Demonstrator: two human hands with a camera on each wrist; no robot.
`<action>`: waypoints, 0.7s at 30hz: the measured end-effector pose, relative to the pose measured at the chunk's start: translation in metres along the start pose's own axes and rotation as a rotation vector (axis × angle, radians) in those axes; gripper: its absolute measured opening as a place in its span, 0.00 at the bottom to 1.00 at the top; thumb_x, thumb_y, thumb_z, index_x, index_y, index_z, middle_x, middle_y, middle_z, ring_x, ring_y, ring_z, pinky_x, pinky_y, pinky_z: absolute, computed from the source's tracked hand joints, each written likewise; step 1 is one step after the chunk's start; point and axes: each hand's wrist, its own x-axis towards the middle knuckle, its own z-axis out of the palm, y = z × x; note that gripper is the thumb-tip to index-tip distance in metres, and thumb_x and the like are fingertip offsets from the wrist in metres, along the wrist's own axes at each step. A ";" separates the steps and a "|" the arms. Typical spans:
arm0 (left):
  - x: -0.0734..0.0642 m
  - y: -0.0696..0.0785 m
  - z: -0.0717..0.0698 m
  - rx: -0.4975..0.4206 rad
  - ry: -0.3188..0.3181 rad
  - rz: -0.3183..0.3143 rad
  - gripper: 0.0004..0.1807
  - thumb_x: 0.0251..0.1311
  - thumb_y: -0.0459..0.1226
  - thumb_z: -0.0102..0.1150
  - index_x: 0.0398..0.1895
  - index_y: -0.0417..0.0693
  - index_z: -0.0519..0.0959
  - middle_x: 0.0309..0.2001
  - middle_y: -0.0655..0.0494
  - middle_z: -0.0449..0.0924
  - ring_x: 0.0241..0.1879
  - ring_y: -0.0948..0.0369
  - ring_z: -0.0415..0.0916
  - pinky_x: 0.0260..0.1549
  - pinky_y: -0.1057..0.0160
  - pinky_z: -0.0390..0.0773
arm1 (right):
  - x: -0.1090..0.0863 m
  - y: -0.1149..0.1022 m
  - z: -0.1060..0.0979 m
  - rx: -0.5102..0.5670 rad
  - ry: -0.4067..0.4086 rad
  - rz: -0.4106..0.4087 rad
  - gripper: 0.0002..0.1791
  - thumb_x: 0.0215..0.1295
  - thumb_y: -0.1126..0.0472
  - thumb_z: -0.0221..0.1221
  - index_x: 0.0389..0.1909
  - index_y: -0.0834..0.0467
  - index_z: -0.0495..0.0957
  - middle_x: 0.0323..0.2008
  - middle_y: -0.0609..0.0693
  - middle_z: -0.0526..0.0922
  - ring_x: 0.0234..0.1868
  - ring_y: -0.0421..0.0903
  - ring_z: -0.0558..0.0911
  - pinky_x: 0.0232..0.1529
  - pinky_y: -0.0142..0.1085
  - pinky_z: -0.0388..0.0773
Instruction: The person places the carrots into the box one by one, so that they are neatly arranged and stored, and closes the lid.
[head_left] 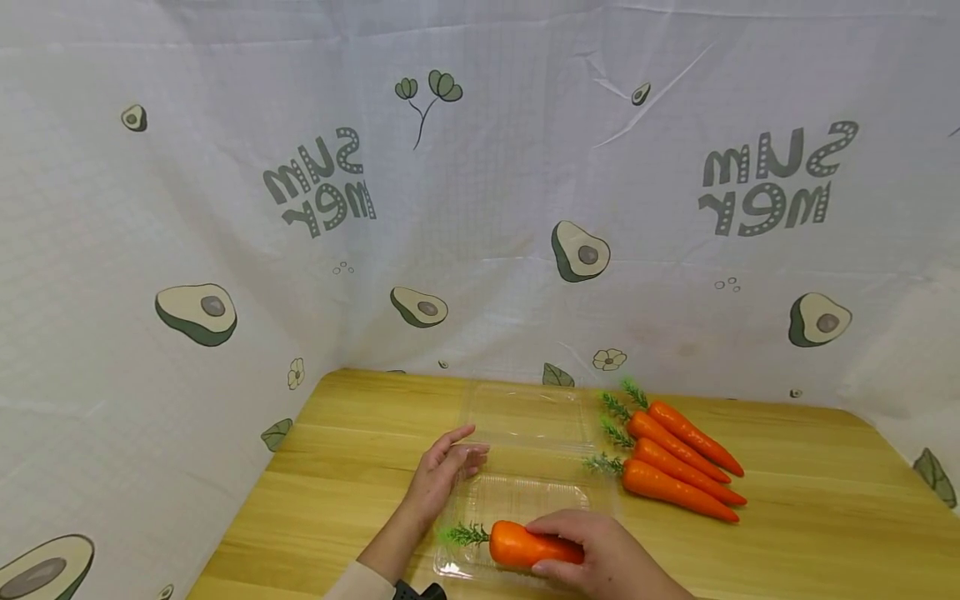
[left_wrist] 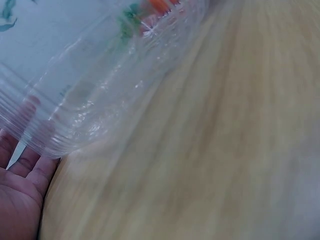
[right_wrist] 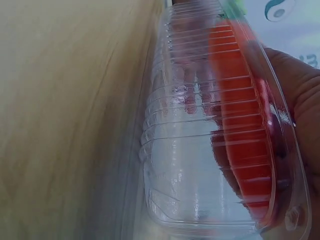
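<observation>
A white cloth (head_left: 480,183) printed with avocados hangs behind and beside a wood-grain table (head_left: 277,517). It bears grey-green lettering (head_left: 775,158) twice, reading "sum mer" in mirror image.

One clear plastic container (head_left: 525,492) lies open on the table, its ridged half nearer the person and its other half behind. The held carrot (head_left: 513,546) is glossy orange with a green feathery top pointing left; it is within the near half's walls, though whether it touches the bottom cannot be told. The right hand (head_left: 592,546) grips its body between thumb and fingers. The left hand (head_left: 442,471), fingers relaxed and parted, rests against the container's left side, gripping nothing. Four more carrots (head_left: 678,450) lie fanned to the right, making five altogether.
</observation>
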 end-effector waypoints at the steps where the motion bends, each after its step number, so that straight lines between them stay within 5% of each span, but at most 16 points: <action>1: 0.000 0.000 0.000 0.005 0.000 0.003 0.28 0.80 0.44 0.45 0.75 0.37 0.62 0.63 0.33 0.78 0.63 0.43 0.78 0.62 0.56 0.79 | 0.001 -0.001 -0.001 0.012 -0.032 0.032 0.24 0.65 0.39 0.65 0.54 0.51 0.85 0.48 0.39 0.87 0.41 0.30 0.80 0.44 0.32 0.82; 6: -0.001 0.000 0.000 0.023 0.000 0.014 0.29 0.80 0.44 0.45 0.75 0.37 0.62 0.62 0.33 0.78 0.63 0.41 0.77 0.62 0.55 0.79 | 0.002 -0.001 -0.002 0.030 -0.098 0.096 0.26 0.64 0.38 0.65 0.54 0.52 0.85 0.46 0.37 0.87 0.38 0.28 0.77 0.43 0.31 0.81; 21: -0.001 0.000 -0.001 0.006 -0.005 0.004 0.29 0.80 0.43 0.45 0.76 0.37 0.62 0.63 0.33 0.78 0.63 0.41 0.77 0.61 0.57 0.79 | 0.003 -0.003 -0.001 -0.008 -0.126 0.094 0.24 0.66 0.37 0.62 0.53 0.49 0.87 0.47 0.36 0.88 0.43 0.29 0.81 0.46 0.34 0.83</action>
